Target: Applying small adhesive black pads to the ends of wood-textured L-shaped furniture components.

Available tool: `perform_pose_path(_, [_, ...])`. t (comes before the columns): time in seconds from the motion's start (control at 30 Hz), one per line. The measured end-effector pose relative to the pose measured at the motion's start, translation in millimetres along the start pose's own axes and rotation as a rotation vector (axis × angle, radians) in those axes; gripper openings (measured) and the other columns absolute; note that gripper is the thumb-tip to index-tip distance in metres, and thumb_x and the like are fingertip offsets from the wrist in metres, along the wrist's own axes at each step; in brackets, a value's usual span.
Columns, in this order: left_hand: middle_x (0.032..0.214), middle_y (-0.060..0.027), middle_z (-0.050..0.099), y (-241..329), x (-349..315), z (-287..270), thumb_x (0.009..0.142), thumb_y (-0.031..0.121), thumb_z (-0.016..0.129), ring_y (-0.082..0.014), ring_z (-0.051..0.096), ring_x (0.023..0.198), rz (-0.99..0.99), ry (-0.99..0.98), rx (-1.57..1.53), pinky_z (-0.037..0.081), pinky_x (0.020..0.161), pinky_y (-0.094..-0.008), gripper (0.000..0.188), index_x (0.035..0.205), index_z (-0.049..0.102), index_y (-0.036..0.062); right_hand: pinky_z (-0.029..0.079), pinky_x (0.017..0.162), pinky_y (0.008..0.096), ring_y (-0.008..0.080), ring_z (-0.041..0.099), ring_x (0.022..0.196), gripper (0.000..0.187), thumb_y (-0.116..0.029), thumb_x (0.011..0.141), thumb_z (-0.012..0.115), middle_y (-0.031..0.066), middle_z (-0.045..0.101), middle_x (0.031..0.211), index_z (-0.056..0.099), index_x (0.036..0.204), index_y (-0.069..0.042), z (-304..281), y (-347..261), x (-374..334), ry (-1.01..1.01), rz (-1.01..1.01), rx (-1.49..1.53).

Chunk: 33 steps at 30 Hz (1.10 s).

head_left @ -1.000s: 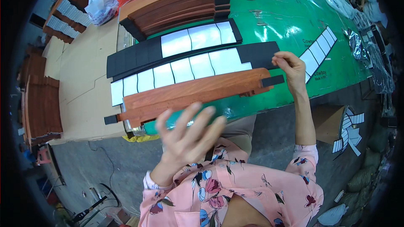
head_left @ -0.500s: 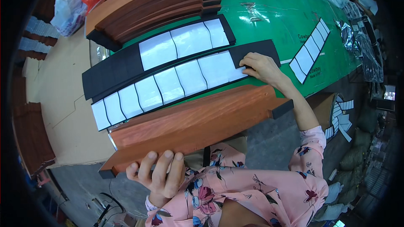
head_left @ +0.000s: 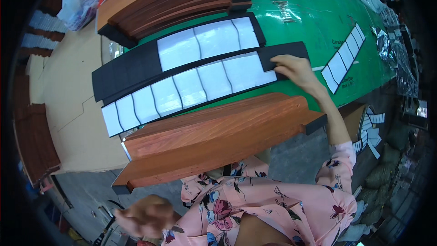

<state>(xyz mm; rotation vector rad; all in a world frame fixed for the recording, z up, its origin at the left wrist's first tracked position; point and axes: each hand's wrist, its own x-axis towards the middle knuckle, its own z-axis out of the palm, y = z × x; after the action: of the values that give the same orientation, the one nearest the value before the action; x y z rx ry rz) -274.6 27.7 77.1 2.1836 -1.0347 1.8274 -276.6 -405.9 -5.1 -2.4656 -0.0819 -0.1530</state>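
My right hand (head_left: pixel 295 73) is at the right end of a black strip with white panels (head_left: pixel 205 84). Its fingertips are pressed together beside the notched white corner, and whatever is between them is too small to make out. My left hand (head_left: pixel 148 215) is smeared by motion, below and apart from the left end of a long red-brown wooden piece (head_left: pixel 218 141) with black end blocks. That piece lies along the table's near edge. Just behind the near strip is another black strip (head_left: pixel 125 70), partly covered with white panels (head_left: pixel 200 43).
Similar wooden pieces (head_left: pixel 177 7) are stacked at the back. A narrow white-panelled strip (head_left: pixel 344 58) lies on the green table cover (head_left: pixel 318 23) at right. Brown board (head_left: pixel 68 123) spreads at left, near a plastic bag (head_left: pixel 78 8). A box with white strips (head_left: pixel 366 130) stands at lower right.
My left hand has let go of the wooden piece and moved down and left, away from it. The right hand keeps its place at the strip's end. The whole view has shifted slightly.
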Motion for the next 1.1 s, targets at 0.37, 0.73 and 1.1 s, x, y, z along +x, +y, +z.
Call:
perform_pose_path(0.37, [0.085,-0.0074,0.057,-45.2,-16.7,-48.8,0.096,0.046,0.024,-0.0135,0.051,0.077,-1.344,-0.798,-0.615,0.041,0.067,-0.0261,0.062,0.116,0.055,-0.0043,0.044,0.046,0.0219,0.0121,0.053,0.047,0.059,-0.052,0.084,0.054,0.0074,0.058,0.066,0.063,0.102,0.004,-83.7,-93.8,-71.2,-0.184,0.22,0.532])
perform_pose_path(0.73, [0.118,-0.0156,0.056,-83.5,50.7,28.9,0.091,0.037,0.043,-0.0205,0.052,0.11,-1.527,-0.371,-1.039,0.039,0.094,-0.0325,0.057,0.125,0.047,-0.008,0.048,0.078,0.0288,0.0183,0.057,0.098,0.042,-0.026,0.088,0.056,0.0119,0.058,0.11,0.054,0.12,0.0,-101.4,-97.3,-3.4,0.287,0.245,0.586])
perform_pose_path(1.1, [0.114,-0.0144,0.06,-146.7,40.8,249.5,0.088,0.017,0.053,-0.0149,0.057,0.102,-1.143,-0.519,-0.868,0.042,0.088,-0.026,0.043,0.126,0.047,-0.0024,0.043,0.088,0.0258,0.0166,0.058,0.103,0.041,-0.02,0.087,0.061,0.0137,0.062,0.112,0.054,0.122,0.0,-79.0,-39.8,176.5,0.369,0.108,0.209])
